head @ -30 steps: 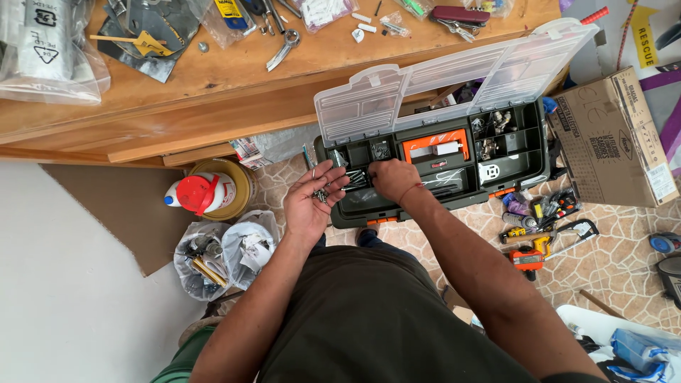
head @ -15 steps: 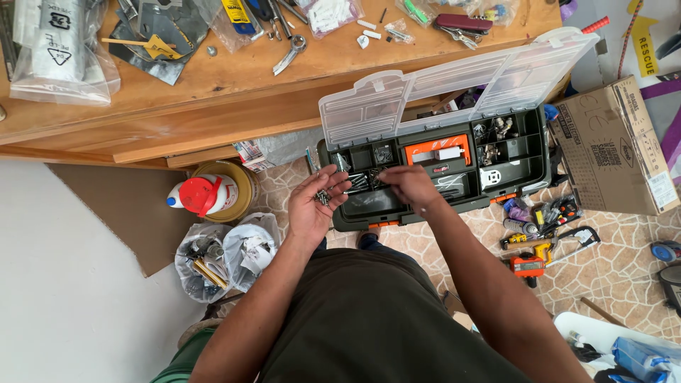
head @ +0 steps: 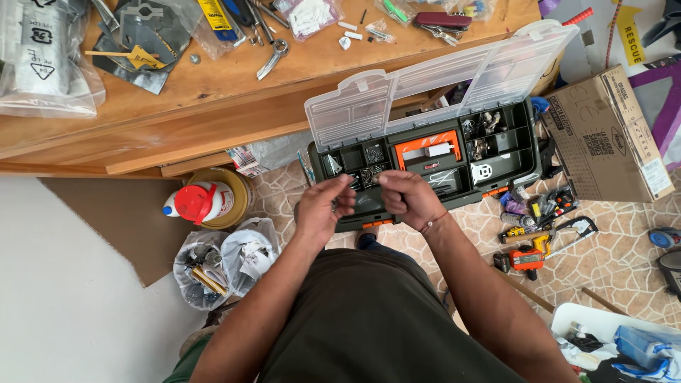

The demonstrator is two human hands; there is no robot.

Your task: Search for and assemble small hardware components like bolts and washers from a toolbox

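Note:
My left hand (head: 321,207) is turned palm down, its fingers curled over several small metal screws, just in front of an open dark green toolbox (head: 529,142). My right hand (head: 406,196) is close beside it, fingertips pinched toward the left hand; what they pinch is hidden. The toolbox stands on the tiled floor with its clear lid (head: 440,81) raised. It has an orange insert (head: 427,147) and small compartments, one with loose screws (head: 369,174) right behind my hands.
A wooden workbench (head: 213,78) with bagged parts and tools runs along the top. A cardboard box (head: 603,135) stands at the right. Hand tools (head: 528,259) lie on the floor. A white bottle with a red cap (head: 195,202) and plastic bags (head: 220,259) are at the left.
My left hand turned from palm up to palm down and closed over the screws. My right hand left the toolbox compartment and came toward the left hand.

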